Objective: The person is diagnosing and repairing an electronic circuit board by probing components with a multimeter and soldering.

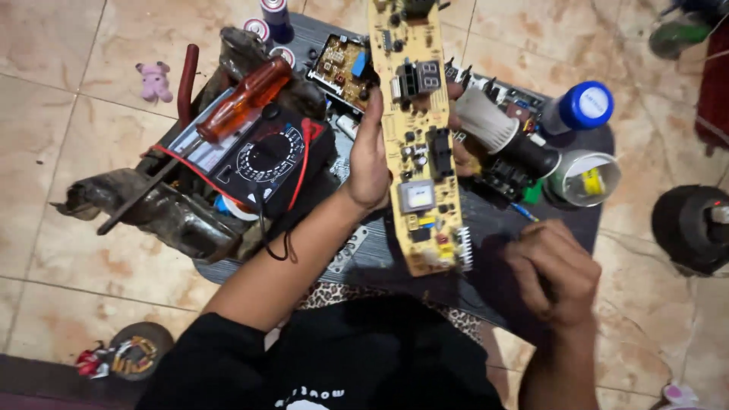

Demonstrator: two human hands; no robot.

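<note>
My left hand grips a long yellow circuit board by its left edge and holds it upright above a dark work surface. The board carries a small numeric display, black parts and a square silver component. My right hand hovers low at the right with its fingers curled shut; whether anything is inside them is hidden.
A black multimeter with red leads lies to the left, an orange-handled screwdriver on top of it. Behind the board sit a second circuit board, a blue-capped bottle and a clear cup. Tiled floor surrounds everything.
</note>
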